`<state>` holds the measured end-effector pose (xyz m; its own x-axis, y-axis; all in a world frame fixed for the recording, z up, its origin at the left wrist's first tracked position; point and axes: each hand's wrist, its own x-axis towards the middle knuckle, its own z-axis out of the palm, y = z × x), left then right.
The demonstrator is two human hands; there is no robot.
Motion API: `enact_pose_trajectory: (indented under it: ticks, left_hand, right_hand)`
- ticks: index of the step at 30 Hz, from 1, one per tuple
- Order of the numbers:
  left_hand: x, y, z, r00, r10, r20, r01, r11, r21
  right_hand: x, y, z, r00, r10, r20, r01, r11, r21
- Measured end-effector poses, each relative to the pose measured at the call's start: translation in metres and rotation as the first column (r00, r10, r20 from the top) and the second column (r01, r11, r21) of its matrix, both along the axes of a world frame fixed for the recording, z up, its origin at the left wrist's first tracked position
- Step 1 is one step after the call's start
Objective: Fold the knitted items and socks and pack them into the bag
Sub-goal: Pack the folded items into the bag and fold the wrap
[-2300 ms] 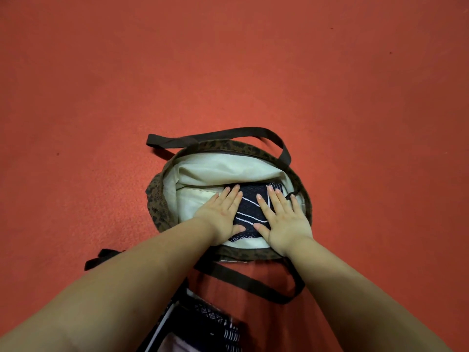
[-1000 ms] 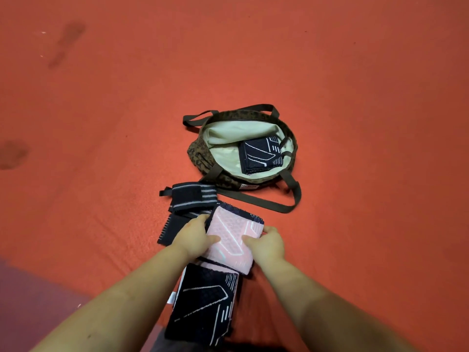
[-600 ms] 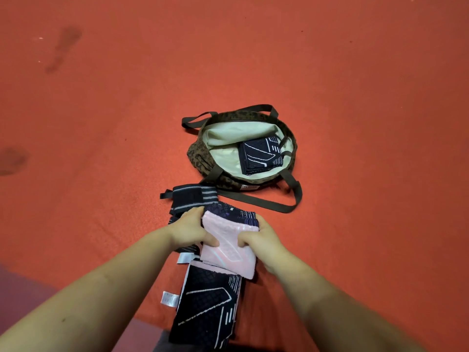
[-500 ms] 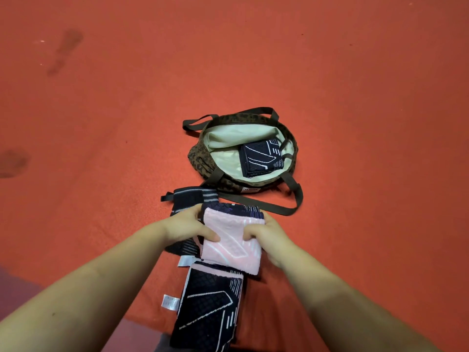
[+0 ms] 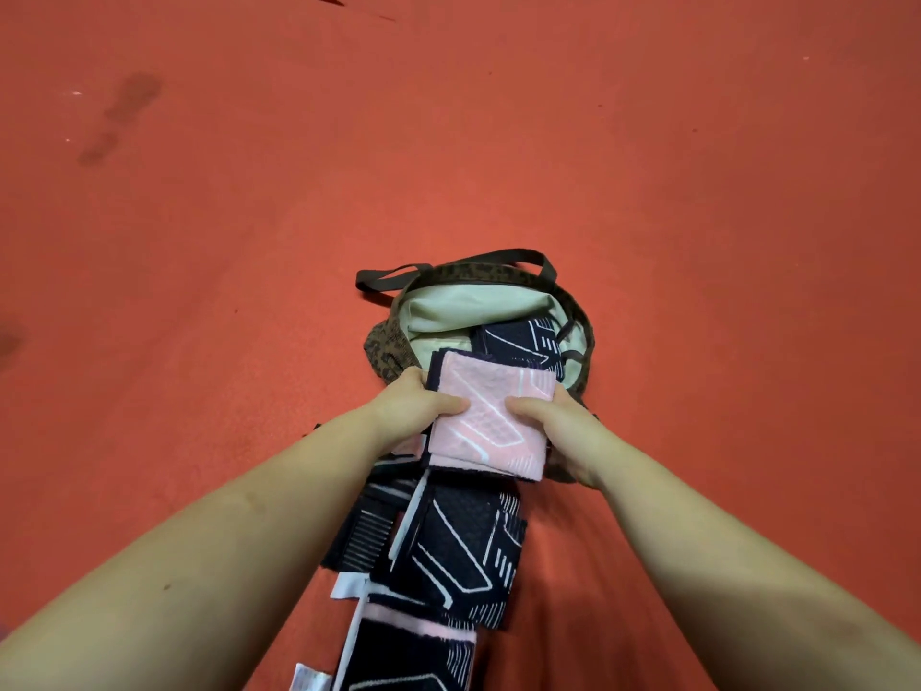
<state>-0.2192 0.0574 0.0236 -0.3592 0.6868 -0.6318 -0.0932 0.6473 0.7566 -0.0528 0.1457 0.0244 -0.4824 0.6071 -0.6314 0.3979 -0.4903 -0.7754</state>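
Note:
A folded pink knitted item [image 5: 491,416] with white lines hangs over the near rim of the open bag [image 5: 443,306]. My left hand [image 5: 416,403] grips its left edge and my right hand [image 5: 563,426] grips its right edge, thumbs on top. The bag is brown-patterned with a cream lining and dark straps. Inside it lies a folded dark knitted item [image 5: 523,341] with white lines. Below my hands, more folded dark knitted items [image 5: 453,551] with white lines lie stacked on the floor.
A red floor [image 5: 697,241] spreads all around the bag. Dark stains [image 5: 124,117] mark it at the far left. White tags [image 5: 346,588] stick out from the stacked items near the bottom of the view.
Both hands have lifted the pink folded item from the stack and carried it forward to the bag's near rim. Earlier, both hands pressed the dark item flat inside the bag.

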Motion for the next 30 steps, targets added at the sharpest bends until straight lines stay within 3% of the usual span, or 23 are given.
enact_pose_trajectory:
  ticks: [6,10,13,18,21,23,25,26,27,28,30]
  left_hand:
    - [-0.009,0.067,-0.023,0.998,0.056,0.002,-0.056,0.998,0.027]
    - [-0.014,0.106,-0.043,0.997,0.079,-0.018,-0.08,0.996,-0.043]
    - [-0.017,0.12,-0.057,0.999,0.048,0.002,-0.047,0.99,-0.13]
    - [-0.033,0.117,-0.061,0.945,-0.205,-0.254,0.102,0.924,-0.367]
    - [-0.045,0.105,-0.052,0.747,-0.483,-0.456,0.195,0.816,-0.544]
    - [-0.05,0.099,-0.044,0.498,-0.646,-0.579,0.244,0.745,-0.621]
    - [-0.059,0.093,-0.039,0.229,-0.632,-0.74,0.266,0.772,-0.577]
    - [-0.066,0.092,-0.042,0.163,-0.556,-0.815,0.264,0.82,-0.507]
    - [-0.075,0.091,-0.049,0.158,-0.456,-0.876,0.24,0.878,-0.413]
    - [-0.083,0.09,-0.056,0.219,-0.386,-0.896,0.21,0.915,-0.343]
    - [-0.093,0.088,-0.067,0.443,-0.366,-0.818,0.198,0.93,-0.309]
  right_hand:
    - [-0.026,0.059,-0.007,0.975,-0.09,0.202,0.012,0.935,0.355]
    - [-0.044,0.096,-0.024,0.924,-0.077,0.374,-0.137,0.847,0.513]
    - [-0.059,0.104,-0.046,0.881,-0.063,0.469,-0.205,0.843,0.497]
    - [-0.088,0.086,-0.074,0.826,0.006,0.564,-0.299,0.853,0.428]
    - [-0.109,0.07,-0.084,0.822,0.019,0.569,-0.304,0.86,0.41]
    - [-0.116,0.061,-0.089,0.794,0.006,0.608,-0.352,0.82,0.452]
    - [-0.118,0.055,-0.093,0.759,-0.003,0.652,-0.425,0.756,0.498]
    - [-0.118,0.052,-0.095,0.76,-0.005,0.65,-0.438,0.736,0.517]
    - [-0.117,0.051,-0.097,0.766,-0.008,0.643,-0.441,0.722,0.534]
    - [-0.116,0.05,-0.099,0.77,-0.01,0.638,-0.446,0.708,0.548]
    - [-0.114,0.05,-0.105,0.777,-0.009,0.629,-0.454,0.685,0.571]
